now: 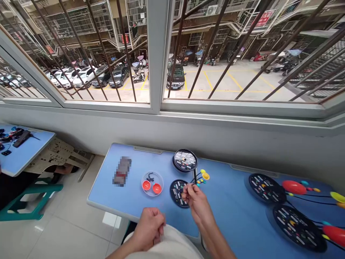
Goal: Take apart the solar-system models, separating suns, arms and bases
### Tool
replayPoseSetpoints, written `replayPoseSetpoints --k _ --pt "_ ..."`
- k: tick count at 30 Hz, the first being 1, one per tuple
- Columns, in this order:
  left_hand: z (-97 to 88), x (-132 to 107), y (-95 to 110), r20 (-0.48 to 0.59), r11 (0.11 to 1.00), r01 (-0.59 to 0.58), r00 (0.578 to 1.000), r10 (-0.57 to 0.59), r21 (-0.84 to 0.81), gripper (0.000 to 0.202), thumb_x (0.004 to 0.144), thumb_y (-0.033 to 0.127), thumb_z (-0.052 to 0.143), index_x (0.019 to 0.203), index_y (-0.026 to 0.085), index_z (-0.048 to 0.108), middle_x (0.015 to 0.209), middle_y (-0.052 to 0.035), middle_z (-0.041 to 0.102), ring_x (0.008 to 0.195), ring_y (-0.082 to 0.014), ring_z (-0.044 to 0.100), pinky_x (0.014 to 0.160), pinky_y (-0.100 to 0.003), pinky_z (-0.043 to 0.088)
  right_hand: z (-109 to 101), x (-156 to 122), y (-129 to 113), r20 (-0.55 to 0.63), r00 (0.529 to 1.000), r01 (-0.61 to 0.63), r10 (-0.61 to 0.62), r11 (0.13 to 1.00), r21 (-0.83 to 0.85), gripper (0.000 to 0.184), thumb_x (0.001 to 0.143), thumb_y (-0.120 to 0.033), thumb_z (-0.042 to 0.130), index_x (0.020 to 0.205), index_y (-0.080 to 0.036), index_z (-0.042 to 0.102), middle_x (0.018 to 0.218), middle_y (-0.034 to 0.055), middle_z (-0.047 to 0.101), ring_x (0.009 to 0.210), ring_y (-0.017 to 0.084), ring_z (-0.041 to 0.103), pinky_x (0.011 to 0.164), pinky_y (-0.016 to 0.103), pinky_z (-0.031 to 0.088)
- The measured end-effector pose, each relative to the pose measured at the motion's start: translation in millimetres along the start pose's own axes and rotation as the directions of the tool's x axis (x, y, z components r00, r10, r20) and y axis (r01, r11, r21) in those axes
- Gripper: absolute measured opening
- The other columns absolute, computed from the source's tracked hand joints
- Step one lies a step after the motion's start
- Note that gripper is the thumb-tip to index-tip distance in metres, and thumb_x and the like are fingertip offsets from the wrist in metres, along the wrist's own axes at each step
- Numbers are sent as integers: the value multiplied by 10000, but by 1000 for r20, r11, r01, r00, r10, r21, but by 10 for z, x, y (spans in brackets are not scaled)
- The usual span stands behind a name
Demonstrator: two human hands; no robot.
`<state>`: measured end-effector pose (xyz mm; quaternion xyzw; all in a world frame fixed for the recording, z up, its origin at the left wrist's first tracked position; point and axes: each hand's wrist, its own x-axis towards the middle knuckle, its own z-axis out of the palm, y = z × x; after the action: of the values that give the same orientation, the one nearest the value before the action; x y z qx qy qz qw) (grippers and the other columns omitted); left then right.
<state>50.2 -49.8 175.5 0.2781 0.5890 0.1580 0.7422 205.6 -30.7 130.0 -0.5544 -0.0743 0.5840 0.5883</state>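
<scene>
My right hand (195, 201) is closed in a pinch above a black printed disc (178, 192). Whatever its fingertips hold, if anything, is too small or hidden to make out. Just beyond the fingers, thin dark stalks carry yellow balls (205, 176) and smaller coloured beads; I cannot tell whether they touch the hand. My left hand (151, 228) is curled closed in front of my body, near the table's front edge, its contents hidden. Between the hands and the window lies a clear round dish (152, 174) holding two red cups (156, 188) and small black parts (150, 177).
A stack of black discs (185, 160) stands at the back of the blue table (223, 201). At right are more black discs (266, 188) with red and yellow balls on stalks. A blurred-out dark object (122, 171) lies left. A green stool (32, 205) stands beside another table (32, 154).
</scene>
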Motion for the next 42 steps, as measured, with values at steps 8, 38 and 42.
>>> replayPoseSetpoints --k 8,38,42 --pt "-90 87 247 -64 969 -235 971 231 -76 320 578 385 653 759 126 602 434 72 448 378 -31 283 396 -184 167 210 -312 169 624 736 -181 264 964 -194 382 636 -490 700 601 -133 569 508 -17 558 414 67 481 422 187 361" --pt "-540 290 170 172 544 -392 895 411 742 206 775 209 393 585 172 463 514 51 364 500 -83 323 487 -197 248 138 36 173 128 974 219 -187 923 -316 302 665 -482 625 659 -189 554 539 -36 498 462 90 405 464 223 318" --pt "-610 706 220 108 191 -233 856 505 954 246 845 195 348 759 186 578 696 -11 553 660 -130 494 607 -209 319 199 301 236 275 942 319 -193 771 -552 255 676 -426 568 710 -178 616 558 -16 533 498 121 441 497 249 343"
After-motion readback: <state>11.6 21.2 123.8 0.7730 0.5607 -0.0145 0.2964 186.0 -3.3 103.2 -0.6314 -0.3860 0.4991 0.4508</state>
